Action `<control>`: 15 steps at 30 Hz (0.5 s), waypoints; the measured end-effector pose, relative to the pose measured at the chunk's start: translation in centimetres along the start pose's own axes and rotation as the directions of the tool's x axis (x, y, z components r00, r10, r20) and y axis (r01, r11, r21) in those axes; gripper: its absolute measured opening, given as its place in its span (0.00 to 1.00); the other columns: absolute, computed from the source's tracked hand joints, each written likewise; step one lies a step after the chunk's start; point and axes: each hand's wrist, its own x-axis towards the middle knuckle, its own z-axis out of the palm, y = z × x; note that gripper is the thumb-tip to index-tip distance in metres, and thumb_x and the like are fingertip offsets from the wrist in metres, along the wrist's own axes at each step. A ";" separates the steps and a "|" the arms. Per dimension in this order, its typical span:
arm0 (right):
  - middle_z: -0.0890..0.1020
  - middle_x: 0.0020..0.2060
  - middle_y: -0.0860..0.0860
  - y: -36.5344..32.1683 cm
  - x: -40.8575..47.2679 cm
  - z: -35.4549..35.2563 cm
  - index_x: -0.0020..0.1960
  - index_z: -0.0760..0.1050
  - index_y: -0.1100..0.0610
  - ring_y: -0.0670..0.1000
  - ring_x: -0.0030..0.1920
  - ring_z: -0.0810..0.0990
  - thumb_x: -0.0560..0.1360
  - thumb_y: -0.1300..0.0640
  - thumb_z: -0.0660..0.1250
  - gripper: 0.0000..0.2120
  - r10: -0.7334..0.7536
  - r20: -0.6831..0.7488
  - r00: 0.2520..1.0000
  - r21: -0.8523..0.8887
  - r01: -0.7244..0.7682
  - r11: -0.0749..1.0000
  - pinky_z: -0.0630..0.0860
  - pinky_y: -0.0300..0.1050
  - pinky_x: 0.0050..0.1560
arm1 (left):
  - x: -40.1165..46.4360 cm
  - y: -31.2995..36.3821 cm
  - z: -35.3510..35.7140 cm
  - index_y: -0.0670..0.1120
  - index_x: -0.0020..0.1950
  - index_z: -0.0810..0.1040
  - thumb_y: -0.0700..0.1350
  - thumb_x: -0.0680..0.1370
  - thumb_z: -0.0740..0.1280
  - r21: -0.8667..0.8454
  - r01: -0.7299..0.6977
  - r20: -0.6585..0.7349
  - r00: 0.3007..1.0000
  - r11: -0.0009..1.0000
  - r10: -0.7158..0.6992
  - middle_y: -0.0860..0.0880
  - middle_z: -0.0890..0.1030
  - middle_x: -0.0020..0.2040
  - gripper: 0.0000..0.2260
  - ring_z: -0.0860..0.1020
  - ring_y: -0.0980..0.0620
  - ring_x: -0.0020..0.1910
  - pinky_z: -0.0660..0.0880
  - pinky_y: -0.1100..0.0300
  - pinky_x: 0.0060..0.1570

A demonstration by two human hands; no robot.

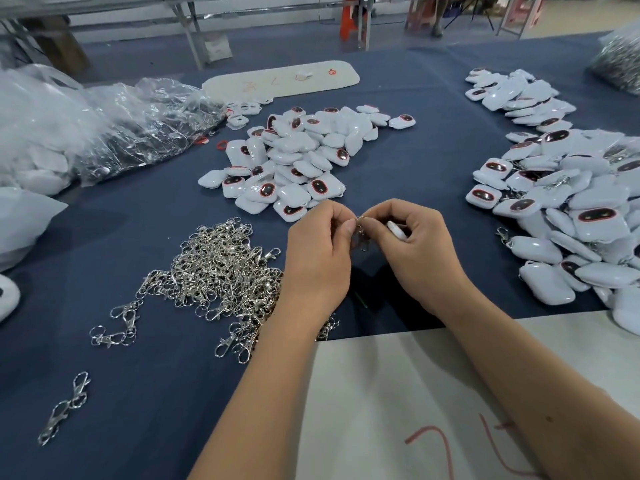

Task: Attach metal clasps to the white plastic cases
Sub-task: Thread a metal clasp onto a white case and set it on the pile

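My left hand (320,254) and my right hand (417,251) meet above the blue cloth, fingertips touching. Between them hangs a small metal clasp (362,233), pinched by my left thumb and finger. A white plastic case (396,230) sits in my right hand, mostly hidden by the fingers. A heap of loose silver clasps (221,271) lies to the left of my left wrist. One pile of white cases with dark oval windows (294,161) lies straight ahead. A second pile of cases (571,209), some with clasps on them, spreads along the right.
Clear plastic bags (114,126) with more parts lie at the far left. A white board with red marks (433,393) lies under my right forearm, and another white board (280,79) lies at the back. Two stray clasps (65,407) lie near the front left.
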 end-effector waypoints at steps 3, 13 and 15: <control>0.86 0.39 0.47 0.2 0.0 0.0 0.45 0.84 0.54 0.50 0.42 0.83 0.80 0.60 0.72 0.05 -0.009 0.009 1.000 -0.021 0.010 1.000 0.80 0.44 0.45 | 0.0 0.0 -0.1 0.44 0.45 0.79 0.35 0.81 0.65 0.002 -0.005 0.012 1.000 1.000 0.005 0.52 0.81 0.36 0.07 0.80 0.52 0.38 0.80 0.46 0.45; 0.85 0.36 0.44 0.3 0.0 0.1 0.43 0.84 0.53 0.42 0.37 0.79 0.79 0.62 0.73 0.07 -0.055 0.002 0.998 0.023 0.055 0.998 0.73 0.34 0.43 | 0.0 0.2 -0.2 0.44 0.45 0.77 0.35 0.82 0.64 0.067 -0.034 0.024 0.999 0.997 0.032 0.50 0.81 0.36 0.08 0.79 0.52 0.35 0.79 0.49 0.42; 0.86 0.37 0.44 0.2 0.0 0.0 0.44 0.84 0.54 0.45 0.39 0.81 0.79 0.62 0.73 0.06 -0.058 0.010 0.998 0.028 0.057 0.998 0.76 0.38 0.44 | 0.1 0.1 -0.3 0.44 0.45 0.77 0.35 0.82 0.63 0.080 -0.043 0.034 0.999 0.996 0.040 0.50 0.81 0.36 0.08 0.79 0.54 0.34 0.79 0.49 0.41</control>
